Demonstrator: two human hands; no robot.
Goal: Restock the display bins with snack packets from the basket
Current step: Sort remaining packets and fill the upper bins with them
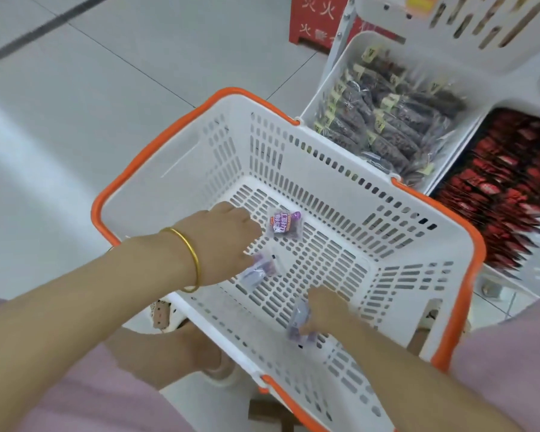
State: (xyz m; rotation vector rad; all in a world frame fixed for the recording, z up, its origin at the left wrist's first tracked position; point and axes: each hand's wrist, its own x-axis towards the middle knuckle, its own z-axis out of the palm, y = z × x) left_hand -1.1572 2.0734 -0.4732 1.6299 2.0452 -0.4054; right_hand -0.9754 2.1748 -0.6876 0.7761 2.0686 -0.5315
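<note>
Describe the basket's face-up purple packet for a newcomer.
Find the white slotted plastic orange-rimmed basket. On its floor past the left hand lies a small purple snack packet. Unlike the blurred packet by that hand and the gripped packet in the right hand, its label faces up.

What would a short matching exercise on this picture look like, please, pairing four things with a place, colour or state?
Things:
1. gold bangle
2. basket rim
3. right hand
4. red packets

Matches:
a. orange
b. to the right of the dark packets
c. gripping a purple packet
d. around the left wrist

Pairs: 1-d, 2-a, 3-c, 4-b.
</note>
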